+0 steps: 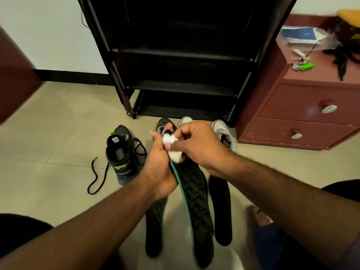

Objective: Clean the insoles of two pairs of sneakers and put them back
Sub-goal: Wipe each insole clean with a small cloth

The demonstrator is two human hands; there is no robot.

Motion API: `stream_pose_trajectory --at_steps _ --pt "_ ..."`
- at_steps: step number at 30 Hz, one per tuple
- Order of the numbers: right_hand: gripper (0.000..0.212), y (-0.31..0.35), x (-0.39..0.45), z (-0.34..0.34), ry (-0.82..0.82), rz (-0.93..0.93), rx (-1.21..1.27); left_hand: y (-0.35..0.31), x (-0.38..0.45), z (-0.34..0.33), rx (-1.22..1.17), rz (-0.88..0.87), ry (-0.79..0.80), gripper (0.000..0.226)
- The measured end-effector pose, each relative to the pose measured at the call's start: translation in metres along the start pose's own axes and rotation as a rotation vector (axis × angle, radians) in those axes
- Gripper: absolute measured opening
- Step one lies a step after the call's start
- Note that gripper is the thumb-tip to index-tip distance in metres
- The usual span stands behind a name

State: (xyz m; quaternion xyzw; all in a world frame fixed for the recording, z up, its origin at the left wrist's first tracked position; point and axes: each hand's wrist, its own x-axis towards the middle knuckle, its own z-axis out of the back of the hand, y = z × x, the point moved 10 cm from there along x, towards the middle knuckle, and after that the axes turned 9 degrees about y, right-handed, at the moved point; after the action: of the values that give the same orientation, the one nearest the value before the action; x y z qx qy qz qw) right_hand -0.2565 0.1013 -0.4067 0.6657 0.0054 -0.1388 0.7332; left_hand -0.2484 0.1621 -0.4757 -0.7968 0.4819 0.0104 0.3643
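Both hands meet mid-frame. Left hand [158, 168] grips the black green-edged insole [194, 201] near its top, fingers curled round it. Right hand [196, 147] pinches a white wad [172, 147] against that insole's upper end. Two more dark insoles lie on the floor tiles [58, 152], one each side [155, 227] [222, 207]. Black sneaker [121, 152] with loose laces stands left; white sneaker [224, 133] sits behind the right hand. Black rack [181, 55] and maroon drawer cabinet [302, 114] stand behind.
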Motion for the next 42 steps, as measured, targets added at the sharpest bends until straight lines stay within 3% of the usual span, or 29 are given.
stream_pose_trajectory --at_steps 3,7,9,13,15,19,21,23,26,29,32,37,42 --pt "0.013 -0.010 -0.006 -0.021 0.156 -0.050 -0.120 -0.015 -0.003 -0.005 0.044 -0.007 0.028 0.092" --pt "0.018 0.003 0.000 -0.001 -0.071 0.077 -0.138 0.001 -0.002 -0.002 -0.020 0.048 0.063 0.090" --pt "0.017 0.005 0.001 0.001 -0.101 0.099 -0.099 0.005 -0.003 0.002 -0.023 0.078 0.038 0.090" --pt "0.015 -0.005 -0.003 -0.025 0.174 0.001 -0.074 -0.018 -0.003 0.001 0.040 0.015 0.029 0.096" --pt "0.015 -0.006 -0.005 -0.028 0.210 -0.013 -0.143 -0.020 -0.001 0.006 0.008 0.017 0.027 0.095" --pt "0.015 0.002 0.002 -0.009 -0.008 0.088 -0.221 -0.001 -0.007 -0.005 -0.025 0.074 0.110 0.100" --pt "0.013 0.007 0.002 -0.004 -0.057 0.118 -0.209 0.000 -0.011 -0.016 -0.026 0.068 0.150 0.090" --pt "0.015 0.011 0.001 -0.011 0.021 0.120 -0.261 -0.011 -0.007 -0.015 -0.027 0.016 0.131 0.073" --pt "0.020 0.010 -0.004 -0.022 0.160 0.111 -0.378 -0.019 -0.001 -0.002 -0.069 0.008 0.088 0.080" --pt "0.024 0.010 0.000 0.009 -0.039 0.114 -0.515 -0.012 -0.002 0.000 -0.071 0.016 0.083 0.077" --pt "0.013 0.015 -0.005 0.034 -0.231 0.137 -0.561 -0.008 -0.003 0.000 -0.024 0.012 0.066 0.077" --pt "0.012 0.027 -0.017 -0.022 0.015 0.409 -0.708 -0.005 -0.002 0.002 -0.048 0.034 0.070 0.081" --pt "0.016 0.030 -0.004 0.024 -0.227 0.382 -0.865 0.000 -0.004 0.003 0.004 0.065 0.075 0.086"
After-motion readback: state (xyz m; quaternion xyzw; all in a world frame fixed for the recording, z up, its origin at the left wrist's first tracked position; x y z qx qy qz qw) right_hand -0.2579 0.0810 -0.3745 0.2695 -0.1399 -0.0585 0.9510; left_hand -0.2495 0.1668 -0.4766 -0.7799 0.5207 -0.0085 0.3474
